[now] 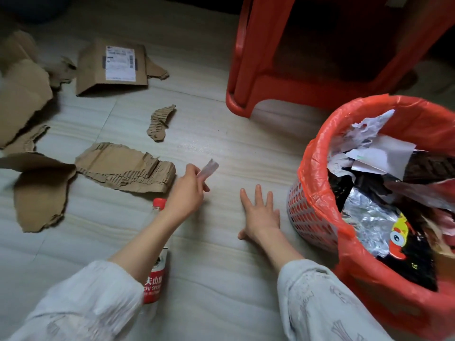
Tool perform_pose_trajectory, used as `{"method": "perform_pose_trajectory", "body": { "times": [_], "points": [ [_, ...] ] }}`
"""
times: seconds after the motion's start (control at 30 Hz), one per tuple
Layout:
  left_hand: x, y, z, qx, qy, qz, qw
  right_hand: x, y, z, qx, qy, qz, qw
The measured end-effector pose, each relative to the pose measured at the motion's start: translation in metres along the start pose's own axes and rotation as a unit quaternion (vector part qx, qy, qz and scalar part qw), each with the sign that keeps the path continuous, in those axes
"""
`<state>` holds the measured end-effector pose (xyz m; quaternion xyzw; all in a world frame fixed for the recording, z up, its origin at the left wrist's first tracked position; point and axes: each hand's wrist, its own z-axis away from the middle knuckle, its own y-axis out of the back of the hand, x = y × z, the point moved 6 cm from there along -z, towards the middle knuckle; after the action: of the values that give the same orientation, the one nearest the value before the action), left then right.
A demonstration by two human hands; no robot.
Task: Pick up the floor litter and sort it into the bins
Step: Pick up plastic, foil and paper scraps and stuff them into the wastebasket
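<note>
1. One bottle (pixel 157 267) with a red cap lies on the floor under the left arm.
2. The right hand (pixel 261 215) is flat, fingers spread.
3. The left hand (pixel 187 190) pinches one small wrapper (pixel 209 168).
4. One red-lined bin (pixel 317 193) stands right, full.
5. About eight cardboard pieces (pixel 125 166) lie beyond.
6. One red stool (pixel 248 77) stands farthest.

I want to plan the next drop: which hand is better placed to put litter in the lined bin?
Probably the left hand: it already pinches a small pale scrap. The right hand lies nearer the red-lined bin but is open, holding nothing.
</note>
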<state>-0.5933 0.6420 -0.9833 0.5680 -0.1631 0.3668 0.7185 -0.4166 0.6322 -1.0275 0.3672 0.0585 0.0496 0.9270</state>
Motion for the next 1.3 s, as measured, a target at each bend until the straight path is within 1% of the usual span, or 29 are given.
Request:
{"method": "perform_pose_trajectory", "body": {
  "times": [0.07,0.1,0.17,0.27,0.33,0.4,0.47,0.6,0.67,0.73,0.8,0.87,0.93,0.97,1.03,1.07,1.13,1.2,1.23,1.3],
  "points": [
    [-0.005,0.009,0.022,0.015,0.053,0.060,0.997,0.004,-0.004,0.005,0.008,0.005,-0.006,1.000],
    [-0.006,0.014,0.031,0.020,0.057,0.071,0.996,0.005,-0.006,0.008,0.015,0.011,-0.017,1.000],
    [-0.003,0.028,0.040,0.033,0.032,0.071,0.996,0.001,-0.013,0.018,0.010,0.031,-0.047,0.998],
    [0.006,0.048,0.057,0.073,0.006,0.067,0.995,-0.011,-0.039,0.047,-0.054,0.041,-0.106,0.992],
    [0.017,0.051,0.073,0.088,-0.002,0.086,0.992,-0.012,-0.048,0.069,-0.059,0.040,-0.133,0.989],
    [0.036,0.054,0.087,0.098,-0.012,0.120,0.988,-0.015,-0.040,0.088,-0.032,0.053,-0.160,0.985],
    [0.068,0.062,0.100,0.116,-0.044,0.149,0.981,-0.013,-0.017,0.111,0.014,0.072,-0.207,0.976],
    [0.133,0.083,0.117,0.168,-0.115,0.161,0.966,-0.004,0.032,0.162,0.083,0.098,-0.272,0.954],
    [0.169,0.084,0.126,0.170,-0.140,0.173,0.960,0.017,0.057,0.190,0.125,0.096,-0.292,0.943],
    [0.198,0.078,0.130,0.157,-0.155,0.164,0.962,0.036,0.078,0.217,0.164,0.107,-0.297,0.935],
    [0.221,0.066,0.134,0.136,-0.171,0.150,0.964,0.059,0.099,0.240,0.215,0.107,-0.327,0.914],
    [0.242,0.049,0.138,0.115,-0.187,0.116,0.969,0.092,0.117,0.259,0.277,0.072,-0.368,0.885],
    [0.260,0.029,0.141,0.086,-0.204,0.073,0.972,0.129,0.127,0.272,0.325,0.038,-0.425,0.844],
    [0.269,0.017,0.142,0.058,-0.211,0.059,0.974,0.150,0.130,0.278,0.351,0.019,-0.451,0.820],
    [0.280,-0.003,0.143,0.003,-0.214,0.045,0.976,0.190,0.131,0.286,0.401,-0.028,-0.485,0.777],
    [0.284,-0.008,0.143,-0.003,-0.215,0.045,0.976,0.208,0.128,0.289,0.414,-0.052,-0.497,0.760],
    [0.281,-0.002,0.137,0.030,-0.194,0.064,0.978,0.236,0.121,0.286,0.426,-0.081,-0.527,0.731],
    [0.271,0.016,0.123,0.084,-0.148,0.104,0.980,0.257,0.120,0.279,0.434,-0.094,-0.563,0.697],
    [0.264,0.026,0.114,0.101,-0.119,0.124,0.980,0.264,0.121,0.273,0.434,-0.099,-0.576,0.686],
    [0.254,0.036,0.096,0.093,-0.053,0.178,0.978,0.275,0.127,0.262,0.429,-0.110,-0.594,0.671]
  ]
}}
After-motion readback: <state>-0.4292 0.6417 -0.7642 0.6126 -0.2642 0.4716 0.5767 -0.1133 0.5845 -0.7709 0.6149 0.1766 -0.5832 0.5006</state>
